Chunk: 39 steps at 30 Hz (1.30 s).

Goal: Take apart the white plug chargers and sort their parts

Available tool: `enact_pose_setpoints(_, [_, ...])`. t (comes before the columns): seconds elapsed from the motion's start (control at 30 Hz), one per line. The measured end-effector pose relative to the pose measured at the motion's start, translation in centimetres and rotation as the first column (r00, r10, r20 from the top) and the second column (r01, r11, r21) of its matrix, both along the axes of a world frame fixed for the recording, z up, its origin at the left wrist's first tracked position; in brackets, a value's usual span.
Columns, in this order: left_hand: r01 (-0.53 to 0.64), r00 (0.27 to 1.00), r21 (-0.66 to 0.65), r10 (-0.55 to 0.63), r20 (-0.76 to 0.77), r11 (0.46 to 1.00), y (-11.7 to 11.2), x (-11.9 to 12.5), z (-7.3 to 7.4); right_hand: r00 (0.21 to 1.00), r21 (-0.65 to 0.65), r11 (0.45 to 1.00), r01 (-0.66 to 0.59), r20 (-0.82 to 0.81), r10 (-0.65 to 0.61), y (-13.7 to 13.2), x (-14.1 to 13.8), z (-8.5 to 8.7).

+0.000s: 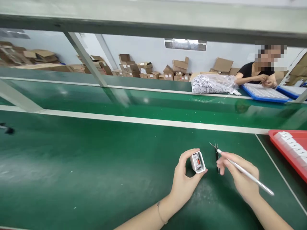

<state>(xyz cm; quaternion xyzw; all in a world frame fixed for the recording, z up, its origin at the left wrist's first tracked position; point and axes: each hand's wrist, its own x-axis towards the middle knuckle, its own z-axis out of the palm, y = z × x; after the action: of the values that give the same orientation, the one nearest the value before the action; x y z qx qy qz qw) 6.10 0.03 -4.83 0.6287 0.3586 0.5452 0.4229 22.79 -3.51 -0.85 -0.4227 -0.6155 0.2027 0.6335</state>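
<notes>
My left hand (184, 179) grips a small white plastic housing (198, 162) between thumb and fingers. The housing's open end faces me, showing grey parts and a bit of orange inside. In my right hand (242, 175) is a slim silver pen-like tool (251, 178) with a thin needle-like tip, held like a pencil. Its tip points up and left, apart from the housing. Dark tweezers (217, 156) show just behind the fingers of my right hand; they seem to lie on the green table (107, 166).
At the right edge stands a red tray (297, 135) holding a row of white parts. Across the conveyor belt (155, 110), a person (257, 73) works by a blue tray (266, 92) and a plastic bag of small pieces (212, 83). A shelf frame (86, 62) crosses the view; cardboard boxes (129, 68) line the wall.
</notes>
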Motion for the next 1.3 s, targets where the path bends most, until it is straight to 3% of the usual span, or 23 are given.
enact_pose_setpoints(0.1, [0.015, 1.0, 0.028, -0.015, -0.007, 0.999, -0.5, -0.2, 0.5, 0.999, 0.12, 0.993, -0.012, 0.04, 0.008, -0.9, -0.5, -1.2])
enact_pose_setpoints(0.17, [0.045, 0.999, 0.022, -0.045, -0.003, 0.999, -0.8, -0.2, 0.8, 0.999, 0.151, 0.988, -0.033, -0.027, 0.037, -1.4, -0.8, -1.5])
enact_pose_setpoints(0.27, [0.12, 0.992, 0.006, -0.12, 0.029, 0.993, -1.2, 0.0, 1.0, 0.991, 0.131, 0.988, -0.083, -0.092, 0.096, -2.1, -1.0, -1.2])
enact_pose_setpoints(0.37, [0.17, 0.985, 0.038, -0.171, 0.032, 0.985, -1.4, 0.1, 1.0, 0.992, 0.094, 0.989, -0.114, -0.038, 0.118, -2.4, -1.1, -0.9])
enact_pose_setpoints(0.5, [0.2, 0.979, 0.116, -0.204, 0.021, 0.973, -1.5, 0.1, 0.9, 0.998, 0.109, 0.993, -0.039, -0.034, 0.043, -2.4, -1.5, -1.0])
enact_pose_setpoints(0.6, [0.196, 0.98, 0.174, -0.199, -0.002, 0.965, -1.6, 0.1, 0.8, 0.999, 0.115, 0.993, -0.014, -0.049, 0.02, -2.5, -1.8, -1.2])
enact_pose_setpoints(0.8, [0.183, 0.983, 0.228, -0.176, -0.05, 0.956, -1.7, 0.1, 0.8, 0.995, 0.021, 0.994, -0.103, -0.01, 0.103, -3.1, -1.3, -0.7])
enact_pose_setpoints(1.0, [0.162, 0.986, 0.234, -0.148, -0.075, 0.959, -1.7, 0.0, 0.6, 1.0, -0.035, 0.999, 0.026, -0.004, -0.026, -3.5, -2.2, -0.9])
enact_pose_setpoints(1.17, [0.141, 0.988, 0.23, -0.123, -0.093, 0.963, -1.8, 0.0, 0.4, 0.983, -0.006, 0.998, 0.059, 0.174, -0.058, -3.6, -2.1, -1.2])
enact_pose_setpoints(1.3, [0.136, 0.99, 0.202, -0.125, -0.065, 0.97, -1.8, 0.2, 0.4, 0.993, 0.055, 0.998, 0.015, 0.118, -0.022, -3.2, -1.6, -1.0])
